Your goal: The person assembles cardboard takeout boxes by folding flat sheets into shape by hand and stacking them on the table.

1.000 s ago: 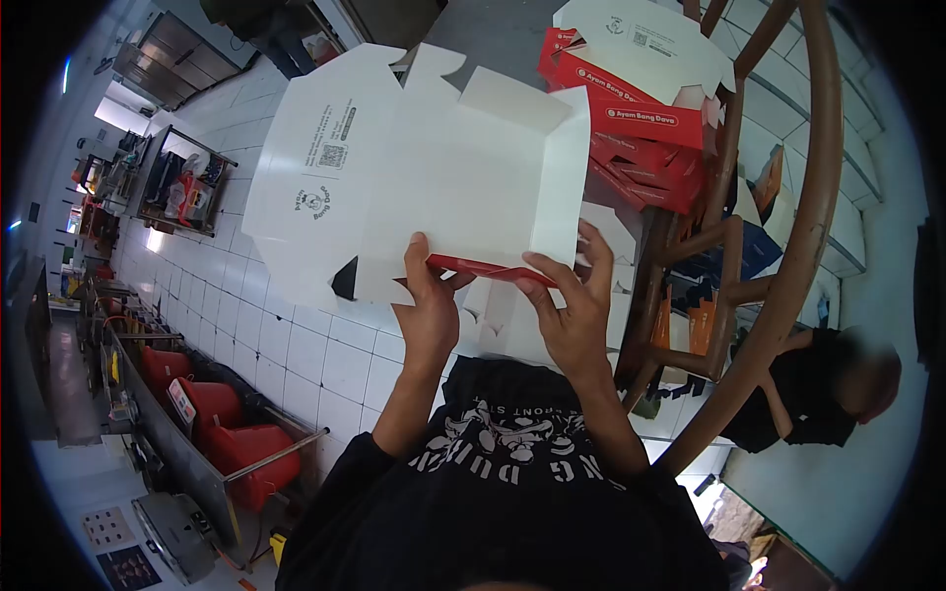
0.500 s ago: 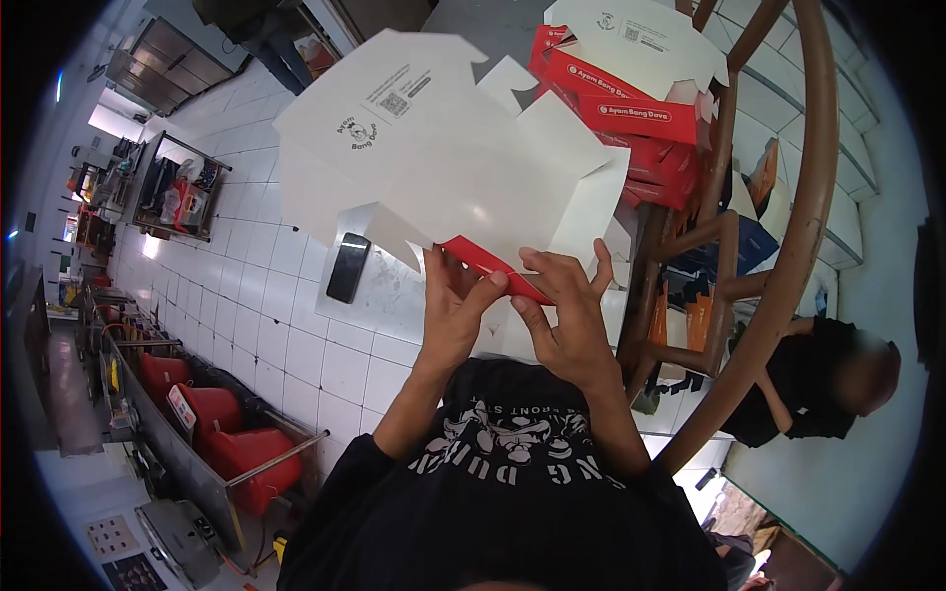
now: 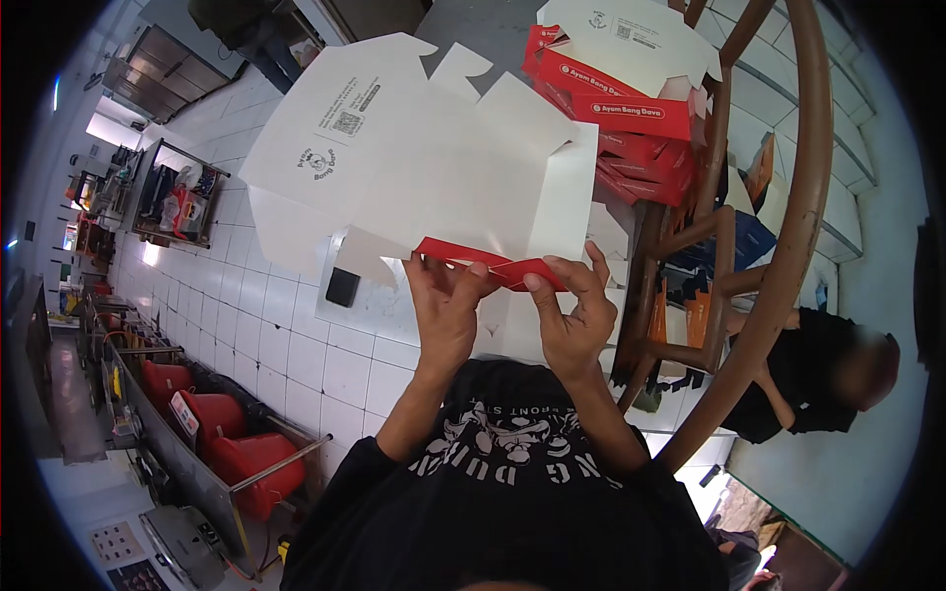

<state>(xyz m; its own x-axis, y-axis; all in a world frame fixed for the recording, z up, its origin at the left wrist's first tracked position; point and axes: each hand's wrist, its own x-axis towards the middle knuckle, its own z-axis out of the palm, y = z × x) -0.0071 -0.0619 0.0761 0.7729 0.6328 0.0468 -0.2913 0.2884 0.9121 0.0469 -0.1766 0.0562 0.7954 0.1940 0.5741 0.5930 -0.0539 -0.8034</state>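
A partly folded cardboard food box (image 3: 443,177), white inside with a printed logo and code on its wide flap, spreads out in front of me. Its red outer side faces me along the near edge. My left hand (image 3: 448,310) pinches that red edge near its left end, thumb on the near face. Toward the right end, my right hand (image 3: 576,310) grips the same edge between thumb and fingers. Some fingertips are hidden behind the cardboard. Below the box's left flap, a dark phone (image 3: 342,287) lies on the metal table (image 3: 370,313), partly covered.
Red folded boxes (image 3: 631,118) are stacked at the back right, beside a brown metal railing (image 3: 813,148). A person in black (image 3: 803,379) is beyond the railing; another stands at the far upper left. Red containers (image 3: 251,468) sit in a metal rack on the left.
The box has turned slightly and shifted left, now covering more of the phone. Its red edge lies more level, and both hands stay on it, with the right hand slightly lower.
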